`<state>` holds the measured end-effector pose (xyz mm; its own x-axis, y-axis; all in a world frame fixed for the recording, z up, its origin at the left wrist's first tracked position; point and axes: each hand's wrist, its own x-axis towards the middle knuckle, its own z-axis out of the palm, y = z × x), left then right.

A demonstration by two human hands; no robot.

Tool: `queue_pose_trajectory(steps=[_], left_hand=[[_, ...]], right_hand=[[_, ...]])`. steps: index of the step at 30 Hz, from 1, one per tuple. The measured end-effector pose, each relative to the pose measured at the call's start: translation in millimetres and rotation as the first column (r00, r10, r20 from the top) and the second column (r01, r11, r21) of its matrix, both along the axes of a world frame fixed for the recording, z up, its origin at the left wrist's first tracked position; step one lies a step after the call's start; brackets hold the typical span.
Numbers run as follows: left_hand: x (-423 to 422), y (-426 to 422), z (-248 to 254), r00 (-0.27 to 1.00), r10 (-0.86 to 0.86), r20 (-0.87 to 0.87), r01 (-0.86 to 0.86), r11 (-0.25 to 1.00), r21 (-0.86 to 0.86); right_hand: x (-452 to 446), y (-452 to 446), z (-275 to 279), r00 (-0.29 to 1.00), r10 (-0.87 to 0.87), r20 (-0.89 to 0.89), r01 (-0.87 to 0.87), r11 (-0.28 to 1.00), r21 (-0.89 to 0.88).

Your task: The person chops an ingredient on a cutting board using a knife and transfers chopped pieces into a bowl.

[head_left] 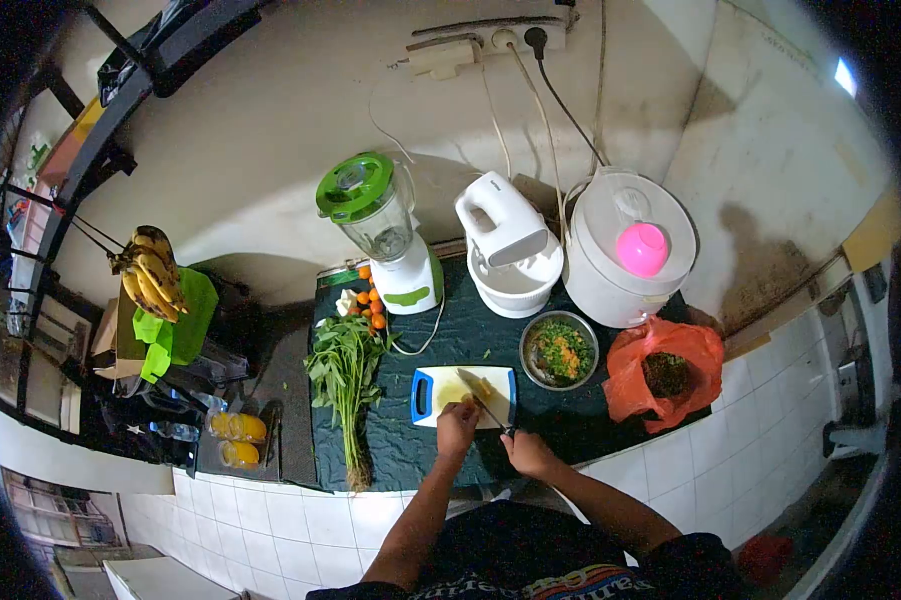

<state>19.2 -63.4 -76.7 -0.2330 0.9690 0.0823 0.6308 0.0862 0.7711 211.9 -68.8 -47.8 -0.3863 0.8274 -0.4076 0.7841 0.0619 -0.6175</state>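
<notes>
Holding knife (485, 402), shirt lettering (582, 580) unclear

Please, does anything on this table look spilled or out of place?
Only a small thing: a green scrap lies on the dark tablecloth beyond the cutting board, looking stray, apart from the chopped greens in the metal bowl. No big spill shows.

On the dark green tablecloth (395, 450) we see a blender (406, 274), a stand mixer (510, 235), a rice cooker (602, 250), a steel bowl (529, 366), a red plastic bag (706, 358), a white-and-blue cutting board (438, 384), leafy greens (344, 362) and tomatoes (378, 321).
</notes>
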Motion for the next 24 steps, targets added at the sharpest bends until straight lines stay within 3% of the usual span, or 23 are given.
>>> queue_pose_trajectory(steps=[2, 6, 12, 14, 16, 17, 19, 22, 24], left_hand=[[6.3, -2.7, 6.2, 0.995, 0.084, -0.049, -0.087, 0.995, -0.053], [6.9, -3.0, 5.9, 0.993, 0.094, -0.075, -0.096, 0.995, -0.026], [10.5, -1.2, 11.1, 0.995, 0.096, -0.035, -0.097, 0.995, -0.010], [9.9, -2.8, 7.2, 0.990, 0.129, 0.065, -0.131, 0.991, 0.030], [8.2, -5.7, 10.6, 0.991, 0.126, 0.036, -0.126, 0.992, 0.014], [7.0, -6.0, 12.8, 0.993, 0.122, 0.006, -0.122, 0.993, 0.001], [4.2, -8.1, 9.1, 0.994, 0.110, -0.011, -0.110, 0.994, 0.007], [-0.1, -10.2, -0.3, 0.996, 0.086, -0.024, -0.086, 0.996, 0.008], [0.7, -10.9, 0.5, 0.997, 0.071, -0.018, -0.071, 0.997, 0.006]], right_hand=[[2.3, -6.7, 6.9, 1.000, -0.002, -0.001, 0.002, 0.999, 0.043], [6.2, -15.3, 14.1, 0.998, -0.002, 0.063, -0.003, 0.996, 0.088], [26.0, -32.5, 27.2, 0.996, 0.013, 0.090, -0.035, 0.966, 0.254], [34.7, -33.3, 17.8, 0.995, 0.027, 0.092, -0.056, 0.944, 0.325], [42.0, -32.4, -7.8, 0.960, 0.234, 0.153, -0.278, 0.837, 0.471], [41.9, -32.6, -14.3, 0.961, 0.234, 0.150, -0.278, 0.837, 0.472], [35.5, -29.1, -11.0, 0.998, 0.056, -0.037, -0.044, 0.964, 0.261], [29.7, -26.4, 1.6, 0.995, 0.002, -0.104, 0.017, 0.984, 0.178], [23.7, -27.6, 6.6, 0.998, -0.019, -0.056, 0.028, 0.987, 0.159]])
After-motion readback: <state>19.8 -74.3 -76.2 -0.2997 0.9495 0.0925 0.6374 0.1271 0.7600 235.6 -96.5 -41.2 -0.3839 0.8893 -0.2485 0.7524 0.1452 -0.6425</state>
